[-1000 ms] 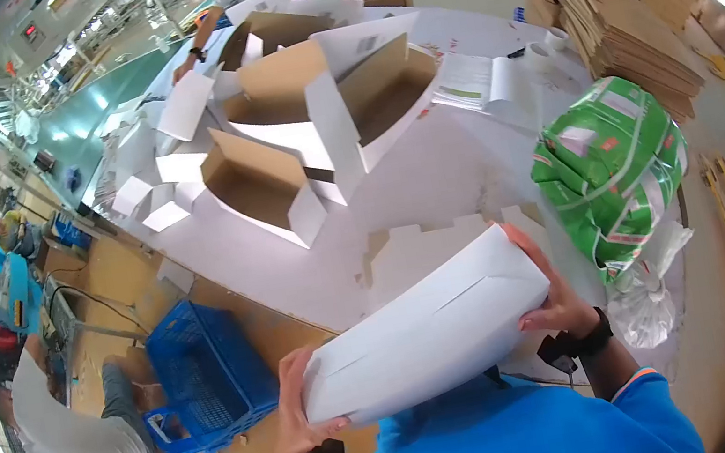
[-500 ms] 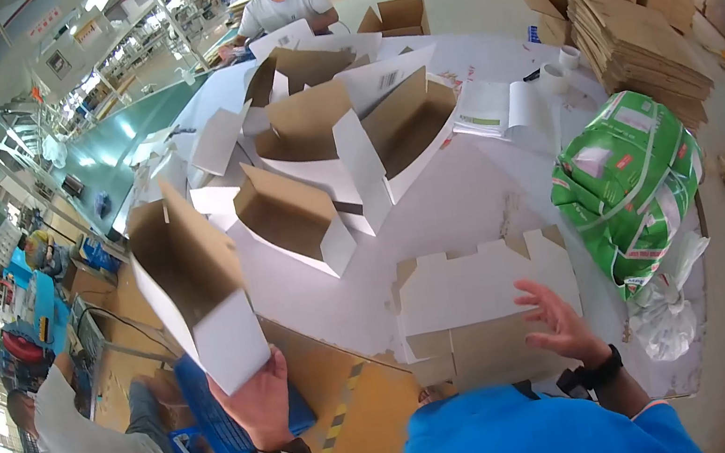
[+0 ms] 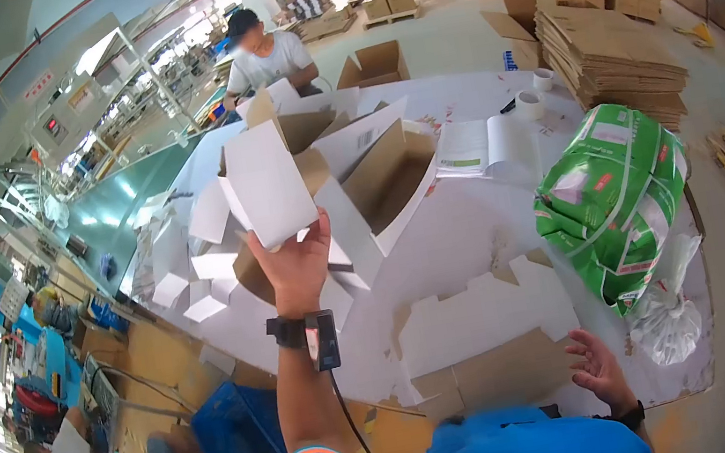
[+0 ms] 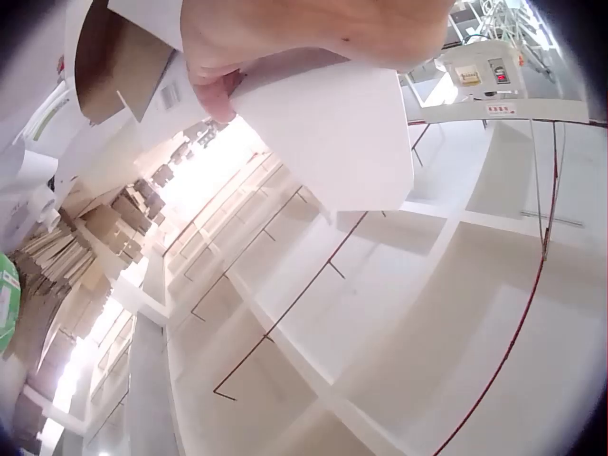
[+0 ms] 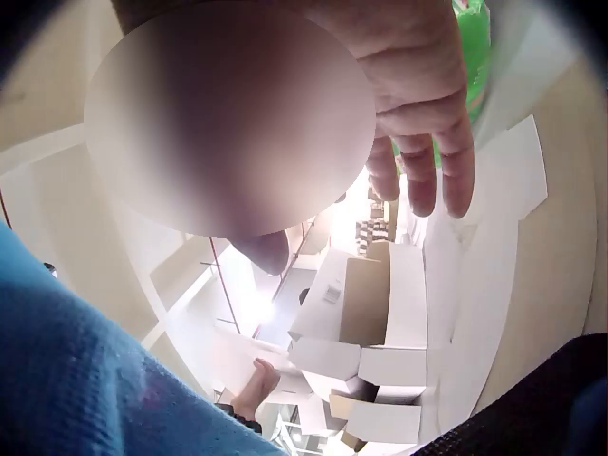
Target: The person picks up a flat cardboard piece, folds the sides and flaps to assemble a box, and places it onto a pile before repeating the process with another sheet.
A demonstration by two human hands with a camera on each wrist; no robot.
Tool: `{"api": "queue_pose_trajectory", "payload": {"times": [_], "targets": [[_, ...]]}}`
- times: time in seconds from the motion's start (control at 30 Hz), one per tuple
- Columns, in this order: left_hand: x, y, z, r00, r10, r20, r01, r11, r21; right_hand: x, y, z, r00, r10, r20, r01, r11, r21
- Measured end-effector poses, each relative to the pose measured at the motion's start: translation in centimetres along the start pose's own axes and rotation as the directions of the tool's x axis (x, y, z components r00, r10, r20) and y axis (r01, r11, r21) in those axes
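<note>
Swung forward from over the floor at the left since half a second ago, a long white cardboard box with a brown inside [image 3: 265,180] now stands out in front of the heap of boxes, while the right hand [image 3: 602,371] has drawn back from over the cardboard blank toward the body. That right hand holds nothing, its fingers loosely spread, just beside the near right corner of a flat, partly folded white-and-brown cardboard blank [image 3: 491,320] on the pale tabletop [image 3: 444,261]. A blue plastic crate [image 3: 240,440] stands on the floor at the left, below the table edge.

The left hand [image 3: 296,270], on a stretched arm, grips the near end of the box, thumb on one side and fingers on the other. The box tilts up and away (whether it touches the heap behind, I cannot tell). To the right, a bulging green-and-white woven bag [image 3: 614,196] sits beside a crumpled clear plastic bag [image 3: 669,320].

Beyond the held box lie open white cardboard boxes with brown insides [image 3: 393,179], packed close together. Right of them are an open white paper pad [image 3: 487,145] and two white tape rolls [image 3: 530,105]. Farther off, flattened brown cartons [image 3: 613,68] are stacked high, and a person in a white T-shirt [image 3: 272,62] is at the table's far side.
</note>
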State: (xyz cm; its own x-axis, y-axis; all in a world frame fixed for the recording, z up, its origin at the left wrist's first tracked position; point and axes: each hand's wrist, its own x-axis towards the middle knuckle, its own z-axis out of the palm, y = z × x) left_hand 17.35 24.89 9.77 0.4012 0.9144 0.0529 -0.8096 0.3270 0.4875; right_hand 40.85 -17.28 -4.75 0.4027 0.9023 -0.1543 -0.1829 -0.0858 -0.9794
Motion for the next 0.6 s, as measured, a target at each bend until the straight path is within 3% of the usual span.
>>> {"api": "queue_pose_trajectory", "payload": {"times": [0.1, 0.23, 0.43, 0.47, 0.57, 0.6], "targets": [[1.3, -2.4, 0.9, 0.988, -0.049, -0.145, 0.026, 0.988, -0.155, -0.1, 0.8, -0.6, 0.999, -0.006, -0.039, 0.007, 1.0, 0.02], [3.9, -2.3, -1.4, 0.997, -0.019, -0.071, 0.024, 0.997, 0.073, 0.9, 1.6, -1.0, 0.999, -0.014, -0.045, 0.013, 0.999, -0.03], [6.6, 2.1, -5.5, 0.974, 0.006, -0.228, 0.06, 0.959, 0.278, 2.8, 1.8, -0.7, 0.999, -0.028, 0.023, 0.032, 0.982, -0.187], [6.8, 2.4, -5.7, 0.973, 0.044, -0.226, 0.016, 0.966, 0.259, 3.0, 1.7, -0.6, 0.999, -0.032, 0.03, 0.037, 0.979, -0.201], [8.8, 2.7, -9.5, 0.961, 0.152, -0.231, -0.03, 0.888, 0.459, 3.5, 1.5, -0.5, 0.997, -0.004, 0.076, 0.022, 0.97, -0.24], [8.9, 2.5, -9.7, 0.944, 0.154, -0.291, 0.009, 0.872, 0.49, 3.7, 1.4, -0.3, 0.997, -0.006, 0.082, 0.027, 0.967, -0.255]]}}
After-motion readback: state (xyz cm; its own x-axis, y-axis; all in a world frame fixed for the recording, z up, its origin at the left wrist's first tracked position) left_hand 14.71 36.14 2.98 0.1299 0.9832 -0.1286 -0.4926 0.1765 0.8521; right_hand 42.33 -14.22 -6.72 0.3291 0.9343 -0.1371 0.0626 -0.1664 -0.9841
